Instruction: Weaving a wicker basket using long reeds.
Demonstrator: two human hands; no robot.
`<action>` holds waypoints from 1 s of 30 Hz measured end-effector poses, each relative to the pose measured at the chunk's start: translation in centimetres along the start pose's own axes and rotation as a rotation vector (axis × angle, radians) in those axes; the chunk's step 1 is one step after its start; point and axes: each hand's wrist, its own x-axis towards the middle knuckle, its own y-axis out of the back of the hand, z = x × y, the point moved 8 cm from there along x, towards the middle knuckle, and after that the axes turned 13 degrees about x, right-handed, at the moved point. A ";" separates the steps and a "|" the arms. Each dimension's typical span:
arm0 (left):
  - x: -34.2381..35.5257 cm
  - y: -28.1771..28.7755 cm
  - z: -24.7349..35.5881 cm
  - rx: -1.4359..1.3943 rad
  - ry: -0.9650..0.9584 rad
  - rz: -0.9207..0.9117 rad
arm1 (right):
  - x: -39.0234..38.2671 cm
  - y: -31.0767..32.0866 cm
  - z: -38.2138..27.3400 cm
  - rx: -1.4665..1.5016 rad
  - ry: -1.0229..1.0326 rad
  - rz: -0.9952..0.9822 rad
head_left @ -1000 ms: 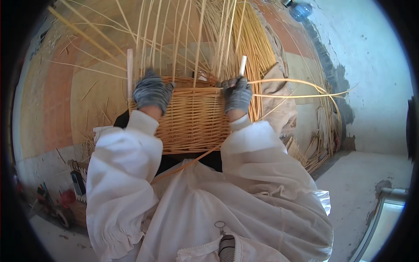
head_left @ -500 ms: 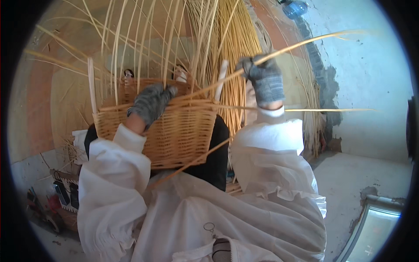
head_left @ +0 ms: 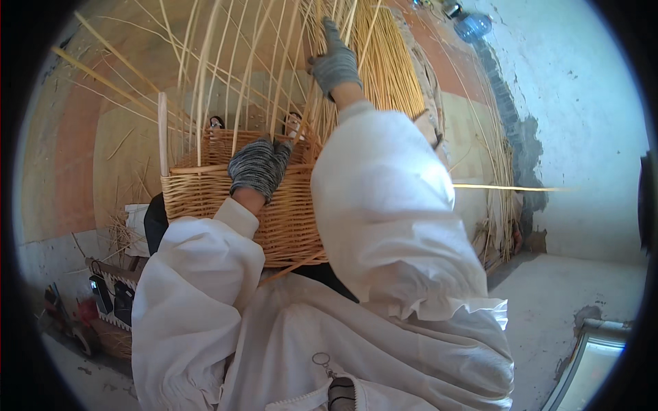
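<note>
A half-woven wicker basket (head_left: 281, 222) rests across my lap, its pale upright rods (head_left: 204, 89) fanning away from me. My left hand (head_left: 259, 168), in a grey knit glove, grips the near rim, with thumb and fingers pressed at the base of an upright rod. Farther off, my right hand (head_left: 336, 63), gloved alike, reaches among the rods at the basket's right. Its index finger is stretched out and the thumb stands apart; I see no rod gripped in it. My right sleeve hides the basket's right end.
A thick bundle of long willow rods (head_left: 391, 61) lies beyond the basket on the right. A blue plastic bottle (head_left: 473, 27) stands by the wall (head_left: 569, 123). A thick peeled stick (head_left: 163, 133) rises at the basket's left corner. Tools (head_left: 68, 315) lie at lower left.
My right hand has swung forward and left from beside the basket, and the long rod it held no longer shows in it. My left hand stays on the rim; the whole view has shifted slightly.
</note>
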 end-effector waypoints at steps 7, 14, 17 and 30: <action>0.8 -1.1 0.1 -0.054 -0.083 -0.220 | -13.0 9.1 0.4 0.877 0.154 0.367; -1.4 -0.6 1.5 -0.112 0.049 -0.165 | -24.7 8.2 4.8 1.423 0.016 0.559; -3.4 0.7 2.9 0.038 0.034 0.043 | -26.3 9.7 3.7 0.944 0.134 0.572; -8.9 2.2 2.1 -0.207 -0.596 0.385 | -37.2 -6.0 -5.1 0.160 0.354 -0.706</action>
